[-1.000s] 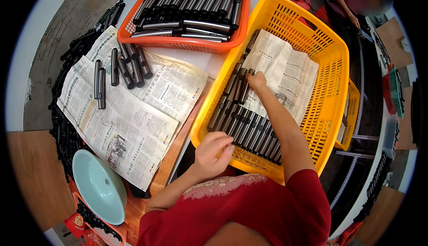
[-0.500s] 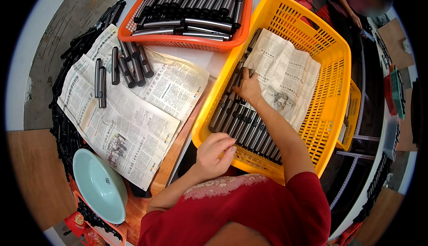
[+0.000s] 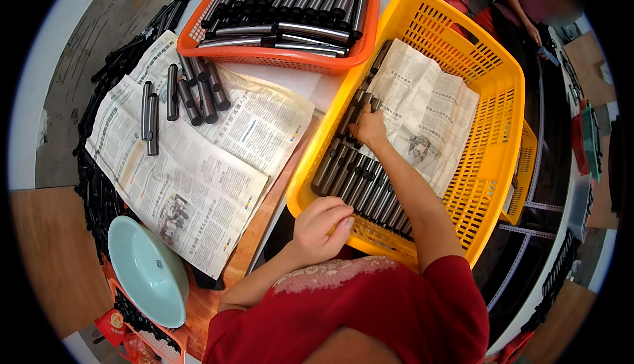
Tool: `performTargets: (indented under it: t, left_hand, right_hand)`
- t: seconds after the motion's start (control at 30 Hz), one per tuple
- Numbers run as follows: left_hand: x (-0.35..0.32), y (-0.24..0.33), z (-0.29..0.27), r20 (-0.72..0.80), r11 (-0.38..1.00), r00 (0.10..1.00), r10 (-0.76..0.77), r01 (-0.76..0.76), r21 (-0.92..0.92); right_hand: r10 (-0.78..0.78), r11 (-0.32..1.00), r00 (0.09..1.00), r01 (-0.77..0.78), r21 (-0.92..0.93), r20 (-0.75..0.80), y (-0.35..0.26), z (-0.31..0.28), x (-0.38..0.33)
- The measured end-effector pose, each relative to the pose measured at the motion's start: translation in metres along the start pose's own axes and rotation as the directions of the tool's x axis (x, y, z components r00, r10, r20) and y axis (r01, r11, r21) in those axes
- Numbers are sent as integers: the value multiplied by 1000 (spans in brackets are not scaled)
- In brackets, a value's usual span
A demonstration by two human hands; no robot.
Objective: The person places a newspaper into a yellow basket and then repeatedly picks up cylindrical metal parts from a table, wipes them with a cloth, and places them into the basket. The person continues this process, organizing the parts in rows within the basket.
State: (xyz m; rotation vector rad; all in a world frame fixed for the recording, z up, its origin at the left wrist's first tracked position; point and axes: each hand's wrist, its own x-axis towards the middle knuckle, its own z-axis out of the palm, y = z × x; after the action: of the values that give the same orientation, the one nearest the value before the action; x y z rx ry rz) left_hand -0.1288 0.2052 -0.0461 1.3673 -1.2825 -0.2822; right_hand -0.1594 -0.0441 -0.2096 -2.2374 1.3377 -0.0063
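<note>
My right hand [image 3: 370, 128] reaches into the yellow plastic basket [image 3: 485, 54], its fingers bent round a dark metal rod [image 3: 371, 104] near the basket's left side. Part of that grip is hidden under the hand. Rows of similar steel rods [image 3: 370, 189] lie side by side at the near end, and more run along the left wall. A newspaper sheet [image 3: 429, 93] lies in the basket to the right of my hand. My left hand [image 3: 321, 229] is loosely closed by the basket's near left rim, with nothing visible in it.
An orange basket [image 3: 330, 62] full of rods stands at the back. Several loose rods [image 3: 207, 97] lie on newspapers [image 3: 198, 172] to the left. A pale blue basin [image 3: 146, 271] sits at the near left. Another person [image 3: 528, 7] is at the far right.
My right thumb has drawn in closer to the rod, and the hand has barely shifted. The left hand stays closed in its place. The whole view has moved slightly.
</note>
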Motion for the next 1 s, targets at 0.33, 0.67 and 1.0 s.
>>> performTargets:
  t: [0.33,0.67,1.0]
  left_hand:
    - [0,-1,0,10,1000,1000,10,-10,5]
    - [2,5,-7,57,995,995,-78,81,-63]
    - [64,-86,-178,-612,751,789,43,379,541]
  right_hand:
    - [-117,992,973,106,-67,-198,37,-2,35]
    - [-268,936,948,299,187,-173,50,11,57]
    - [-329,933,927,348,87,-180,33,-59,6]
